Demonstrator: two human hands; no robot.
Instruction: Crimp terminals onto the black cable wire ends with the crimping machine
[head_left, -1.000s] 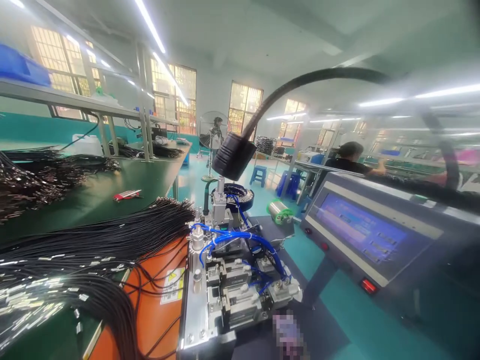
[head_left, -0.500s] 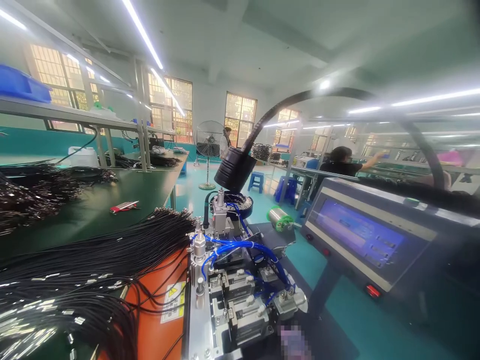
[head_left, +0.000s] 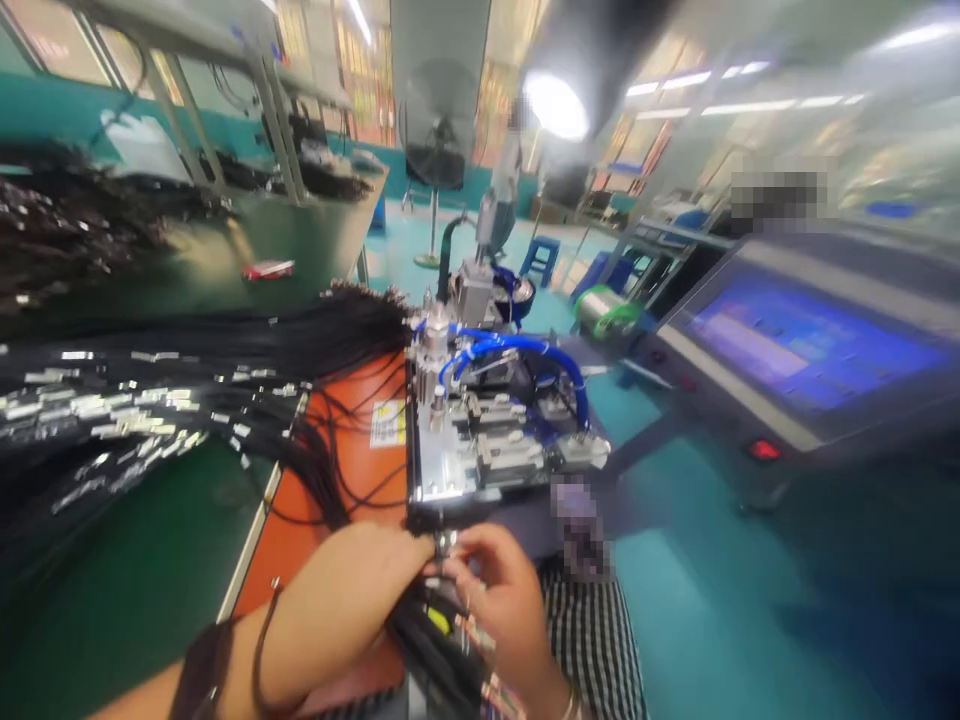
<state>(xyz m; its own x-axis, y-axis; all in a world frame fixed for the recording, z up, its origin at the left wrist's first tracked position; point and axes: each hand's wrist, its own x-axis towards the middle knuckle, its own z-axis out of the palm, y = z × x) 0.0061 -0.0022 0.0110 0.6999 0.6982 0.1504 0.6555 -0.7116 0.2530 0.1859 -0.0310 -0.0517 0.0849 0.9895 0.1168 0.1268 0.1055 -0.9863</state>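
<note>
My left hand (head_left: 360, 575) and my right hand (head_left: 502, 600) meet at the bottom centre, just in front of the machine. Between their fingertips is a small silver cable connector (head_left: 446, 543), blurred by motion. The thumb and fingers of my right hand are pinched on it. My left hand reaches in from the left with its fingers curled down over black cables; its fingertips are partly hidden. A bundle of black cables (head_left: 439, 650) with metal ends lies below and between the hands, over my lap. A small yellow piece (head_left: 438, 621) shows in this bundle.
A metal machine (head_left: 502, 440) with blue air hoses stands ahead, beside an orange board (head_left: 300, 530). More black cables (head_left: 330, 335) cover the left bench. A control screen (head_left: 810, 330) is at right, a lamp (head_left: 559, 105) overhead. Another person (head_left: 506, 180) stands beyond.
The view has tilted down and come closer to the machine. Both my hands, with a cable bundle, have come into view at the bottom. The lamp now appears higher.
</note>
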